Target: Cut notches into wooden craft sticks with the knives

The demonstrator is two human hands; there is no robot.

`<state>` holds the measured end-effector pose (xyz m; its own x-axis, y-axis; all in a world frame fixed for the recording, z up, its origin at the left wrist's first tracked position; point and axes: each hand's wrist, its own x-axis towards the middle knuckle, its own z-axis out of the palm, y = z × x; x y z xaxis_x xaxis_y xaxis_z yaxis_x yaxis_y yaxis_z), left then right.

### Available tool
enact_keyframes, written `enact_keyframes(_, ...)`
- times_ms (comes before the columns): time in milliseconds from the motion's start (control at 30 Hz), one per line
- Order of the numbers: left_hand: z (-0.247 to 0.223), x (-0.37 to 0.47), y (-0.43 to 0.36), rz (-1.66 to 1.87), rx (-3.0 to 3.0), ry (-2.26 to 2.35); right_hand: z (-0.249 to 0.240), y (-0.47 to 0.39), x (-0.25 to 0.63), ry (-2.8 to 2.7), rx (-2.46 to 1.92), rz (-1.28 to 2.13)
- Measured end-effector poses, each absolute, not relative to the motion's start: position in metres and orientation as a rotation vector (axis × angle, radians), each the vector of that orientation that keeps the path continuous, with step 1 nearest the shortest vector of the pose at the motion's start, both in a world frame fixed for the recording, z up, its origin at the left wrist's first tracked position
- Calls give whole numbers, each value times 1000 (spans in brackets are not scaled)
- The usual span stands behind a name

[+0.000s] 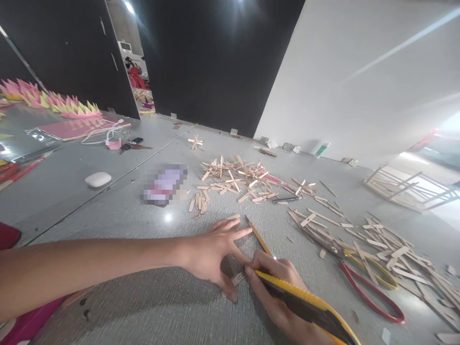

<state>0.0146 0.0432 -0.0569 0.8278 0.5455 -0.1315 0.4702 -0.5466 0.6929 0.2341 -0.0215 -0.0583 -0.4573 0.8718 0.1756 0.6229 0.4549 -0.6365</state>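
My left hand (pixel 212 249) lies on the grey tabletop (pixel 151 297) with its fingers spread. A short wooden stick piece (pixel 237 279) is by its thumb, and another stick piece (pixel 233 217) touches its far fingertips. My right hand (pixel 278 287) is closed around a yellow and black utility knife (pixel 305 299), its front end close to my left index finger. The blade is hard to make out. Just beyond my right fingers a thin yellow pencil-like stick (pixel 260 238) with a dark tip lies on the table.
Loose sticks and star shapes (pixel 233 175) are heaped ahead. Red and yellow handled scissors (pixel 373 292) lie right among cut sticks (pixel 398 254). A blurred phone-like object (pixel 165 184), white case (pixel 98 179), cable (pixel 108 132) and pink-yellow paper crowns (pixel 77 108) are left. A stick frame (pixel 409 189) stands far right.
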Motion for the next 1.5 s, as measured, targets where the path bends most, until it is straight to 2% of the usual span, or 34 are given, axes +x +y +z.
enact_keyframes(200,-58,16,46,89,2227,768,-67,-18,232,-2189,-1348,644)
enact_keyframes(500,-50,17,46,44,2190,782,-64,-17,235,-2241,-1253,730)
enact_keyframes(1500,-58,16,45,149,2170,767,-59,-19,229,-2236,-1341,724)
